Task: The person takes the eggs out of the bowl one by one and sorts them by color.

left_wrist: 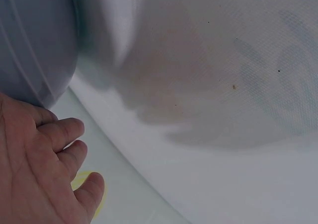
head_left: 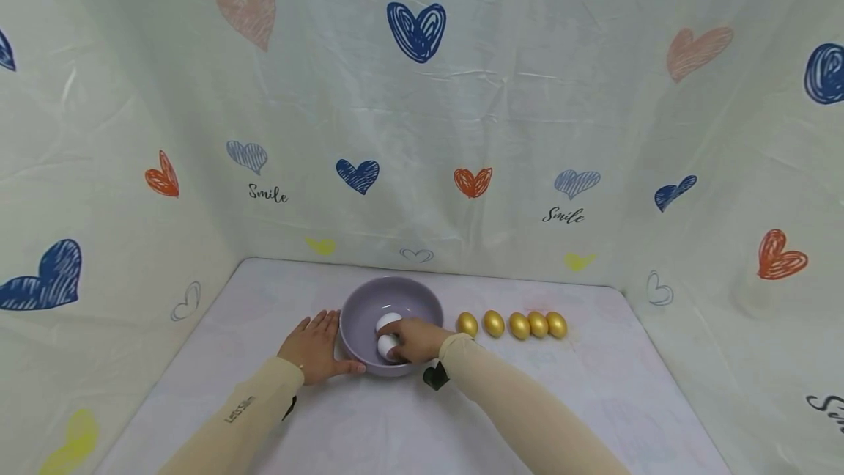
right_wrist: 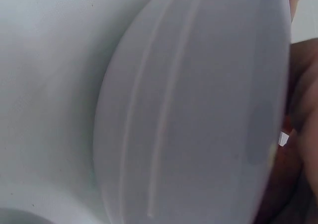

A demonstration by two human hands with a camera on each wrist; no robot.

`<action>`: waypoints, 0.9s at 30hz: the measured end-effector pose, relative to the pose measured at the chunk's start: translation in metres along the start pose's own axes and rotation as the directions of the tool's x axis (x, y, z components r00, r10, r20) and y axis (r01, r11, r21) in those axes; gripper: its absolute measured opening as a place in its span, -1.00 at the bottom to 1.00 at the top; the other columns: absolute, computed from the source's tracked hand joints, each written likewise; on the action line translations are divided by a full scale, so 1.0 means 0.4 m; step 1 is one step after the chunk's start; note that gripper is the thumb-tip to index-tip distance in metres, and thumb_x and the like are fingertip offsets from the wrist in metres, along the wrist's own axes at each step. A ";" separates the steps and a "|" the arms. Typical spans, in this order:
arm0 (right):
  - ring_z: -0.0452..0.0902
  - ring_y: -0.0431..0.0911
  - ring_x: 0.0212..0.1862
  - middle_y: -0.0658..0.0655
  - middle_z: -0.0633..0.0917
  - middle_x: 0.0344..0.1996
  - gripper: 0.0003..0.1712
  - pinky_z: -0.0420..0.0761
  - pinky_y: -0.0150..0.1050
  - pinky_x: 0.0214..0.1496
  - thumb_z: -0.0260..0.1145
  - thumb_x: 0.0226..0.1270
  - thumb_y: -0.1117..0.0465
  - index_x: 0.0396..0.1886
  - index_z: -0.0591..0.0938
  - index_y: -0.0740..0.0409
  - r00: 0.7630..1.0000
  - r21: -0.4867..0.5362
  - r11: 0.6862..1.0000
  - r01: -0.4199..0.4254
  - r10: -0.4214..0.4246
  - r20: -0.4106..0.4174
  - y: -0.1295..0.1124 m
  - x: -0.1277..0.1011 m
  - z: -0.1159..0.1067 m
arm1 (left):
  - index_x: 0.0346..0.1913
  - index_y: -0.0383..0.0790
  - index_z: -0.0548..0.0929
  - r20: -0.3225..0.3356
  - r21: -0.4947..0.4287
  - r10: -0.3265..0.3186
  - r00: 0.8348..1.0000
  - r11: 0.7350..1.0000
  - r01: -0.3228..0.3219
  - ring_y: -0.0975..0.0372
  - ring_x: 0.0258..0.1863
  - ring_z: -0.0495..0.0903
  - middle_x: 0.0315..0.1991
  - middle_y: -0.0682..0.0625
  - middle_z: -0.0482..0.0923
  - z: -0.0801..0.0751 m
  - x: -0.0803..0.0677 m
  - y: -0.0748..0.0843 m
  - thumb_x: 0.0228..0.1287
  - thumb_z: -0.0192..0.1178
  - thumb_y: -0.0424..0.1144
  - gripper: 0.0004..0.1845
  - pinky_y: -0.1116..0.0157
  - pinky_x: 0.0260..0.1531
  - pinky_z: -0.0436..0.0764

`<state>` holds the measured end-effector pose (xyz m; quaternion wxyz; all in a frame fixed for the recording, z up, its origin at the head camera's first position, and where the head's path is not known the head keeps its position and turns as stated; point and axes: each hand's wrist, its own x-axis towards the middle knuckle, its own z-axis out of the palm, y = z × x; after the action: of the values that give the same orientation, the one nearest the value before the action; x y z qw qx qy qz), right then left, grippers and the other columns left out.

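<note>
Sleeved forearms reach forward: right hand curls its grip around a white egg inside the bowl; left hand, fingers flat, braces the bowl's left wall.

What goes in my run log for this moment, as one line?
right hand: in purple bowl, on white egg | left hand: flat against bowl's side | second white egg in bowl | five gold eggs rowed right

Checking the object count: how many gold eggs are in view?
5. The gold eggs sit in one row on the table, right of the purple bowl, outside it. None shows in the bowl, though the right hand covers part of its inside.
</note>
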<state>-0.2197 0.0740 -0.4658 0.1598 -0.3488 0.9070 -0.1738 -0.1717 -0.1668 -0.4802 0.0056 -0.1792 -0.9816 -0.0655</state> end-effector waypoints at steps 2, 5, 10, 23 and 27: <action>0.52 -0.25 -0.01 0.04 0.69 0.06 -0.48 0.47 -0.34 0.19 0.41 0.34 0.20 0.30 0.59 0.06 1.000 0.011 1.000 -0.002 0.002 -0.003 -0.006 -0.006 -0.007 | 0.41 -0.59 0.25 0.014 0.002 -0.005 1.000 1.000 0.005 -0.19 0.42 0.22 0.38 -0.41 0.29 -0.006 -0.002 0.004 -0.01 0.06 0.63 0.33 -0.15 0.37 0.20; 0.52 -0.23 0.05 0.06 0.68 0.09 -0.46 0.46 -0.32 0.23 0.40 0.35 0.20 0.32 0.57 0.09 1.000 0.027 1.000 -0.006 0.006 -0.016 -0.012 -0.012 -0.012 | 0.42 -0.59 0.24 0.033 0.003 -0.012 0.999 1.000 0.012 -0.19 0.42 0.22 0.39 -0.41 0.28 -0.016 -0.006 0.009 0.00 0.08 0.62 0.32 -0.15 0.37 0.20; 0.51 -0.22 0.12 0.06 0.66 0.14 -0.44 0.45 -0.31 0.26 0.40 0.34 0.22 0.32 0.56 0.13 0.999 0.077 0.997 0.002 0.002 -0.050 -0.004 -0.017 -0.011 | 0.41 -0.58 0.26 0.027 0.011 -0.006 1.000 1.000 0.006 -0.19 0.41 0.23 0.38 -0.40 0.29 -0.018 -0.005 0.010 0.00 0.09 0.62 0.32 -0.15 0.36 0.21; 0.60 -0.13 -0.07 0.15 0.64 0.10 -0.41 0.59 -0.31 -0.02 0.35 0.40 0.25 0.40 0.47 0.20 0.985 0.347 0.938 0.030 0.031 -0.169 0.029 -0.059 -0.042 | 0.42 -0.58 0.24 0.041 0.005 -0.016 0.999 1.000 0.016 -0.19 0.42 0.21 0.39 -0.40 0.28 -0.019 -0.006 0.011 0.01 0.09 0.61 0.31 -0.15 0.36 0.21; 0.59 -0.16 -0.17 0.14 0.63 0.07 -0.41 0.61 -0.32 -0.11 0.32 0.42 0.27 0.41 0.46 0.20 0.980 0.430 0.902 0.025 0.063 -0.188 0.029 -0.084 -0.062 | 0.42 -0.57 0.24 0.040 0.005 -0.014 0.999 1.000 0.014 -0.18 0.42 0.21 0.40 -0.40 0.27 -0.021 -0.007 0.014 0.01 0.08 0.61 0.31 -0.14 0.37 0.21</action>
<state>-0.2127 0.1102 -0.4430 0.1436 -0.2770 0.8610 -0.4018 -0.1673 -0.1638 -0.4713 -0.0142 -0.1734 -0.9829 -0.0597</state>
